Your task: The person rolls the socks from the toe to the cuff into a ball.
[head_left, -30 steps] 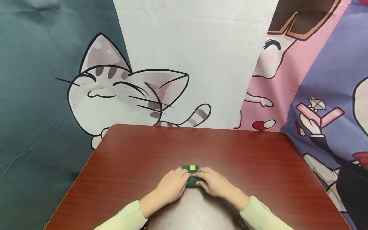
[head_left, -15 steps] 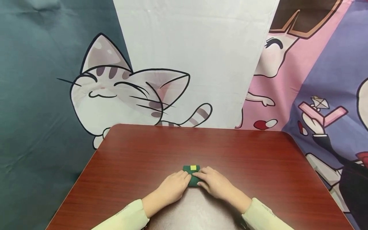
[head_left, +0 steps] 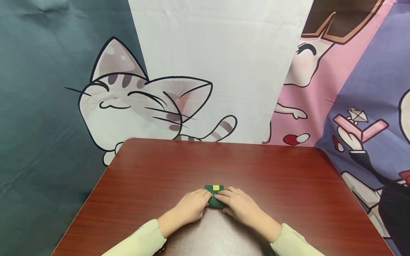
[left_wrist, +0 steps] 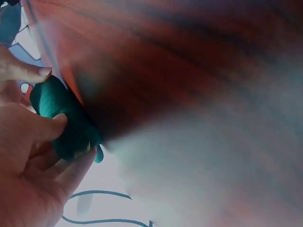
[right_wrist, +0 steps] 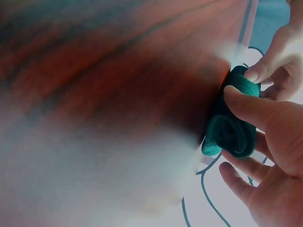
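A dark green cloth, partly rolled up, lies at the middle of the table with a small yellow patch on its flat far end. My left hand grips the roll's left end, thumb on the near side, as the left wrist view shows on the green cloth. At the other end my right hand holds the roll between thumb and fingers. Spiral layers show in the cloth's end in the right wrist view. Fingers cover parts of the cloth's top.
The reddish-brown wooden table spreads around both hands. Behind it hangs a printed backdrop with a cartoon cat and other figures. Light green sleeves cover the forearms.
The right hand's thumb has slid to the near edge of the roll, and its fingers have shifted slightly over the cloth. The left hand stays almost in place.
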The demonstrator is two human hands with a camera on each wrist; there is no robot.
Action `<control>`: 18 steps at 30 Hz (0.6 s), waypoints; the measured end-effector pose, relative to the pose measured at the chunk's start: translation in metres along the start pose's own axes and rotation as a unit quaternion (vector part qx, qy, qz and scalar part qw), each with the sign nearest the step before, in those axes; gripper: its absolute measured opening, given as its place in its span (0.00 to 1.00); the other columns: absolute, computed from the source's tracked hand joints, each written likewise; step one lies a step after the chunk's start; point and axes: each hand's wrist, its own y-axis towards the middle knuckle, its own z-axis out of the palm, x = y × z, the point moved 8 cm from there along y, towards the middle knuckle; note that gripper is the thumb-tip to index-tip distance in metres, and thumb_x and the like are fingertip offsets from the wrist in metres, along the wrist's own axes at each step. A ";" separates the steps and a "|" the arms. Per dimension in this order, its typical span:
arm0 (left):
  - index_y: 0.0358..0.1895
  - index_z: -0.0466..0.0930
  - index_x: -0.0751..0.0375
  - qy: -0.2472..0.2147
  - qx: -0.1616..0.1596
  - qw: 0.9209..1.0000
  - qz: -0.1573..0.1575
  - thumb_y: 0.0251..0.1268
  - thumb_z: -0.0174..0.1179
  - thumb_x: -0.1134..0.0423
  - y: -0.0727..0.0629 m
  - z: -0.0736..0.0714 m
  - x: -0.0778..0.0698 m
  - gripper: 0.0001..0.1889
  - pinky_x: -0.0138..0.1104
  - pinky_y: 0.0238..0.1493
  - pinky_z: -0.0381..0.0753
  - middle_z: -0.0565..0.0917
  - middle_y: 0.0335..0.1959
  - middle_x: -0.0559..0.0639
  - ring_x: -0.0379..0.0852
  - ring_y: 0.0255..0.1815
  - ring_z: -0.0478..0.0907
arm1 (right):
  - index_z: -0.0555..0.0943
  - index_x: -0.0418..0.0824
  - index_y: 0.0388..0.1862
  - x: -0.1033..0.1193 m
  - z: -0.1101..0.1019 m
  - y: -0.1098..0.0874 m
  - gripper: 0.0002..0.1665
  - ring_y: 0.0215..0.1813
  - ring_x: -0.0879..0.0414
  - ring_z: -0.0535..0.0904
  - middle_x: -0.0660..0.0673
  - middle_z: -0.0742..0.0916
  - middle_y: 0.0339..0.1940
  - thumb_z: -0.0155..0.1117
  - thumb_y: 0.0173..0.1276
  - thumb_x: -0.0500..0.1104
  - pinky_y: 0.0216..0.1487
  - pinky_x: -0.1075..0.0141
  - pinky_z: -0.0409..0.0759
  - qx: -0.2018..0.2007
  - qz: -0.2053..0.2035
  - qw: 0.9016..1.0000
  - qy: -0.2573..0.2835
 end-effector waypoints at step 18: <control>0.61 0.79 0.57 -0.109 0.067 0.990 -0.061 0.72 0.63 0.54 -0.003 0.004 0.012 0.19 0.39 0.52 0.83 0.81 0.54 0.47 0.43 0.56 0.78 | 0.84 0.43 0.57 -0.009 0.007 0.007 0.18 0.51 0.56 0.80 0.50 0.88 0.50 0.70 0.68 0.42 0.54 0.59 0.82 0.030 0.045 0.995 0.081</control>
